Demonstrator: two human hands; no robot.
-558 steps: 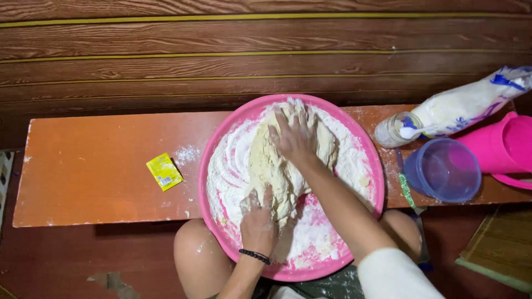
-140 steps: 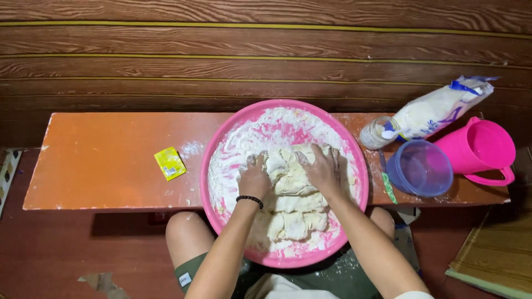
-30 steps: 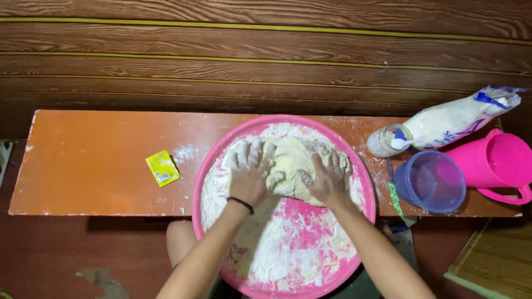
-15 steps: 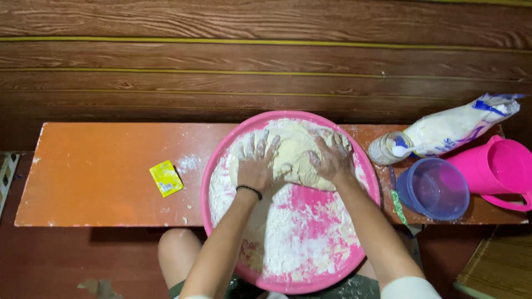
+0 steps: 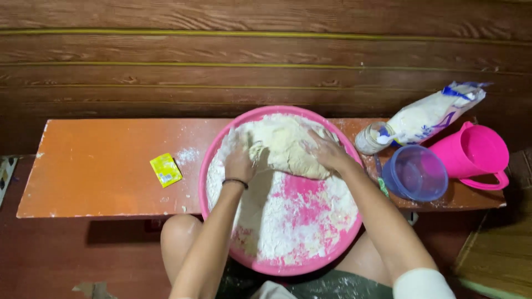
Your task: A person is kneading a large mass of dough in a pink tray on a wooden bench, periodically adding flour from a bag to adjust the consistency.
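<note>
Since half a second ago both hands have slid a little outward on the dough, and the lump now sits slightly lower, toward the middle of the far half of the basin. The left hand (image 5: 239,160) rests on the left edge of the dough (image 5: 285,147), its fingers curled loosely down onto the lump; how far they are spread is hard to tell under the flour. The right hand (image 5: 327,152) lies flat on the right side of the dough, fingers spread and pointing left. A dark band circles the left wrist.

The dough lies in the far half of the pink basin (image 5: 221,149), whose near half shows loose flour over bare pink patches. The basin sits on the orange counter (image 5: 88,171) and overhangs its near edge above the person's knees. A small yellow packet (image 5: 165,169) lies on the counter left of the basin, beside a dusting of flour. To the right stand a blue tub (image 5: 415,173), a pink jug (image 5: 476,155) and a leaning flour bag (image 5: 429,113), just beside one another.
</note>
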